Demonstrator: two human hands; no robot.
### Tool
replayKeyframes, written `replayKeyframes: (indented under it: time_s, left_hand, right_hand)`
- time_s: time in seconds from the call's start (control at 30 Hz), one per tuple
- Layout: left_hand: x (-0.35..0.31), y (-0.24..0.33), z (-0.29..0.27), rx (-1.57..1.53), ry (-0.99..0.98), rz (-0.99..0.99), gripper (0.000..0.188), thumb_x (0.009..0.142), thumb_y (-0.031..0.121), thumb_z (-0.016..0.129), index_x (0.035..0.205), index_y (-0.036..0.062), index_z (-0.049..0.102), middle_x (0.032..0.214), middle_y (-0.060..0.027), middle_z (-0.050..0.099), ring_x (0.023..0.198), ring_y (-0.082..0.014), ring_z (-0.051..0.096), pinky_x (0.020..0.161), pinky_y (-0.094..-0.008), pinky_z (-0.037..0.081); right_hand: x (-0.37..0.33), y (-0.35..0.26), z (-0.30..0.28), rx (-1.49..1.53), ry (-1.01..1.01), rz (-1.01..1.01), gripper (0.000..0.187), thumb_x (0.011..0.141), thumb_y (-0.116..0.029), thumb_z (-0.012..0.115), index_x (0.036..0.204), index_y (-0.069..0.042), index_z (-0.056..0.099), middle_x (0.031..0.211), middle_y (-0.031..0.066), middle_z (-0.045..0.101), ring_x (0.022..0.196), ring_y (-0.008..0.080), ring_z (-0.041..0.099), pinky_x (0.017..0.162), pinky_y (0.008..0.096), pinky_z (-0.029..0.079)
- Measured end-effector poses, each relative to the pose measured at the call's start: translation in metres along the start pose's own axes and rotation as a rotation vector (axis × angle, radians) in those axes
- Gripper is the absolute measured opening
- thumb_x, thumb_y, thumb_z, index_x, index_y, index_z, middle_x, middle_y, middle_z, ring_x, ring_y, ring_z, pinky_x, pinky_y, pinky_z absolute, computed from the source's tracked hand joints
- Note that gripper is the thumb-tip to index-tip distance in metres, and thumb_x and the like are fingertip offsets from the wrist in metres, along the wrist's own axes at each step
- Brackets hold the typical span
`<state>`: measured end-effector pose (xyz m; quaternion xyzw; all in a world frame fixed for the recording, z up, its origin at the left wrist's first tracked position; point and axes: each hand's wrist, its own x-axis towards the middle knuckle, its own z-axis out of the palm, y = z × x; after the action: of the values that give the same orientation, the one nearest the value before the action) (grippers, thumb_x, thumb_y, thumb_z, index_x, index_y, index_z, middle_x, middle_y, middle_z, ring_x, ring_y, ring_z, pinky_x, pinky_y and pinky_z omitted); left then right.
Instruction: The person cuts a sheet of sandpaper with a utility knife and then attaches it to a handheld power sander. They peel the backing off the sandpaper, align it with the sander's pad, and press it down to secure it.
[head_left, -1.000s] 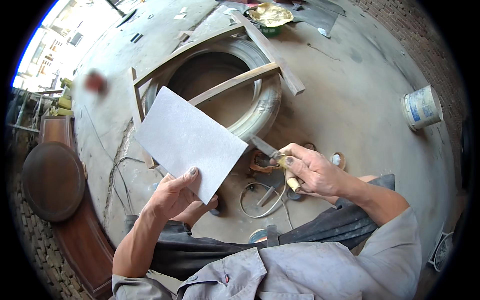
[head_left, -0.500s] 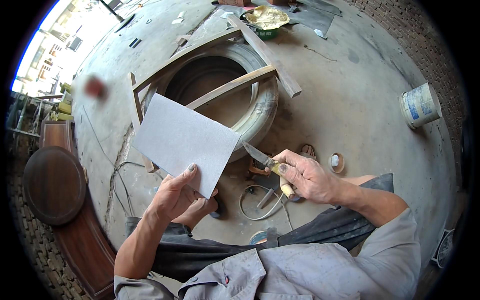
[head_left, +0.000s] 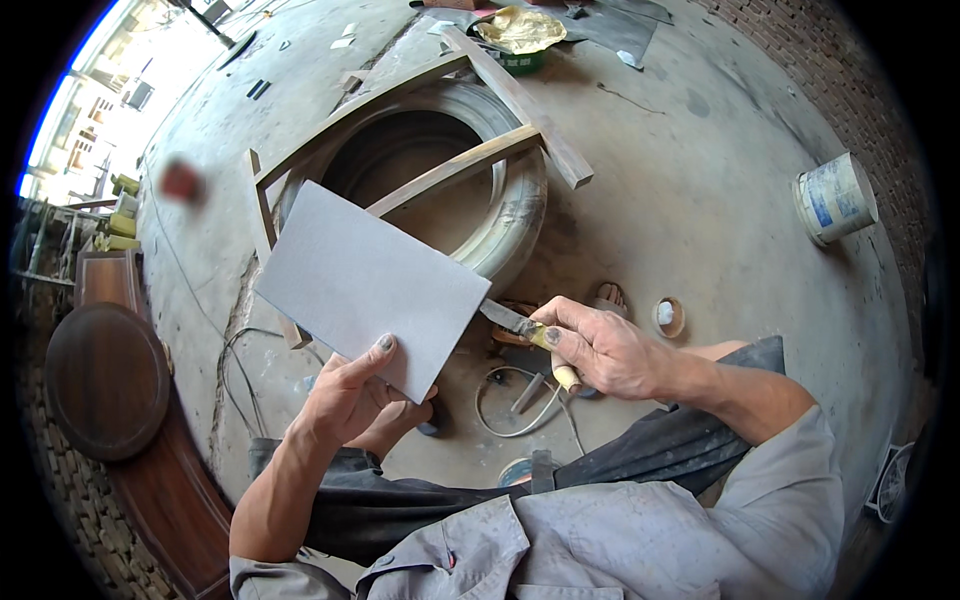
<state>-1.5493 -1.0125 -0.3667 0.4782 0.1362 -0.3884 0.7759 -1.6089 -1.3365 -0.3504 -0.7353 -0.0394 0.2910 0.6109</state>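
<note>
A pale grey sheet of sandpaper (head_left: 372, 285) is held tilted in front of me, its lower corner pinched by my left hand (head_left: 345, 402). The thumb lies on top of the sheet and the other fingers are partly hidden beneath it. In my right hand (head_left: 612, 352) is a knife (head_left: 508, 318) with a yellowish handle, its blade pointing left. The blade's tip meets the right edge of the sheet; whether it reaches underneath, I cannot tell. Beyond the sheet, a wooden frame (head_left: 455, 170) rests across a tyre (head_left: 515, 205).
A cable (head_left: 490, 425) lies on the floor below the knife, near a small round bowl (head_left: 670, 317). To the right stands a stained white bucket (head_left: 835, 200). Dark wooden panels, one oval (head_left: 108, 382), lie at the left. A green basin (head_left: 522, 62) sits at the back.
The knife has moved slightly left, bringing its tip to the sheet's edge. The sheet has turned a little and its right corner sits slightly further right. The whole view has shifted slightly.
</note>
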Motion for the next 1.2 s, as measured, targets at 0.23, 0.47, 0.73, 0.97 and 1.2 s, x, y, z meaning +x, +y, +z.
replayKeyframes:
  time_s: [0.23,0.47,0.73,0.97,1.2]
  left_hand:
    - [-0.009,-0.015,0.009,0.259,-0.063,-0.159,0.049,0.098,0.022,0.068,0.136,-0.0042,0.052,0.123,-0.0165,0.063,0.107,-0.0275,0.067,0.083,-0.0451,0.06]
    - [-0.01,-0.002,0.029,0.494,-0.17,-0.215,0.052,0.097,0.033,0.071,0.133,-0.0028,0.058,0.118,-0.0147,0.065,0.105,-0.0242,0.068,0.083,-0.0368,0.061]
    - [-0.022,-0.004,0.005,0.414,-0.213,-0.122,0.059,0.096,0.041,0.071,0.136,0.0003,0.056,0.116,-0.0113,0.066,0.104,-0.0203,0.066,0.08,-0.0333,0.059]
    - [-0.011,-0.021,0.005,0.397,-0.292,-0.183,0.054,0.096,0.038,0.071,0.134,0.0016,0.058,0.116,-0.0089,0.068,0.104,-0.0186,0.066,0.08,-0.0327,0.059]
    - [-0.004,-0.044,-0.005,0.38,-0.342,-0.174,0.05,0.098,0.033,0.069,0.135,0.0017,0.059,0.119,-0.0079,0.068,0.107,-0.0175,0.065,0.084,-0.0334,0.06]
  right_hand:
    - [0.012,-0.006,-0.02,-0.209,-0.151,-0.06,0.027,0.106,-0.017,0.045,0.124,-0.002,0.058,0.076,0.0113,0.065,0.067,0.0184,0.061,0.065,0.0356,0.05]
    - [0.01,0.003,-0.016,-0.366,-0.044,-0.224,0.021,0.105,-0.015,0.048,0.099,0.0,0.061,0.075,0.0146,0.063,0.064,0.0286,0.061,0.063,0.0393,0.049]
    - [0.001,0.004,-0.012,-0.084,0.003,0.003,0.033,0.109,-0.025,0.049,0.105,0.001,0.069,0.066,0.0008,0.056,0.06,0.0069,0.05,0.056,0.025,0.041]
    - [0.013,0.016,-0.004,-0.026,-0.028,-0.004,0.03,0.11,-0.027,0.047,0.115,-0.001,0.062,0.065,-0.0026,0.052,0.052,0.0044,0.043,0.048,0.0219,0.035]
    - [0.013,0.004,-0.021,-0.25,-0.175,0.087,0.026,0.109,-0.023,0.051,0.113,-0.001,0.064,0.068,0.0026,0.058,0.061,0.0094,0.053,0.058,0.0283,0.045]
